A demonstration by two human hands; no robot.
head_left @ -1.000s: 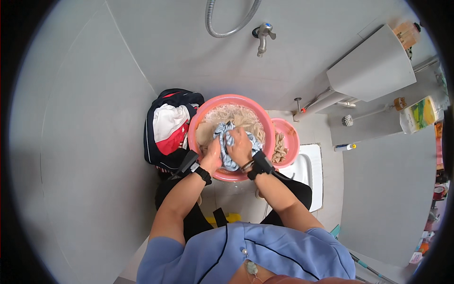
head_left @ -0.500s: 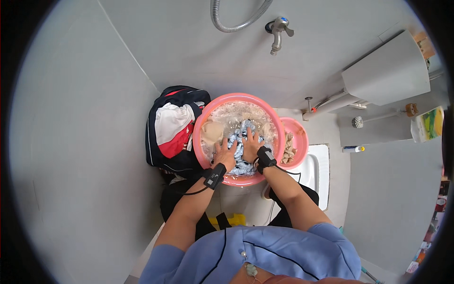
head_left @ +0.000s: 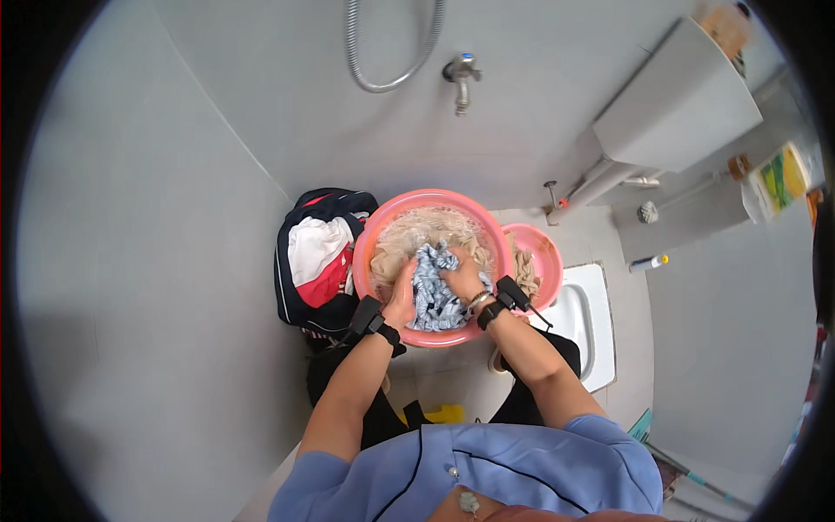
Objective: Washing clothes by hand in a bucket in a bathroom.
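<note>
Pale blue and white, the crumpled cloth (head_left: 435, 294) is sitting right between my hands, bunched up inside the big pink basin (head_left: 432, 197). My right hand (head_left: 468, 277) is coming at it from the right side, wrist bent inward, knuckles up, and its fingers are curling into the folds and gripping them. Over on the other side, my left hand (head_left: 401, 294) is standing nearly on edge, thumb side up, its fingers pointing away from me and pressing along the cloth's left border; whether they're pinching any fabric, I can't tell. Both forearms are slanting in from below, elbows spread wide, each wrist carrying a black device, and I'm leaning right over the basin. Beyond my fingertips, foamy water (head_left: 424, 223) is bubbling around some beige fabric (head_left: 388, 264). To the right, a smaller pink basin (head_left: 547, 254) is holding more beige cloth (head_left: 526, 274), while on the left a dark bag (head_left: 290, 294) is showing white fabric (head_left: 317, 240) and red fabric (head_left: 325, 284), just beside the big basin.
</note>
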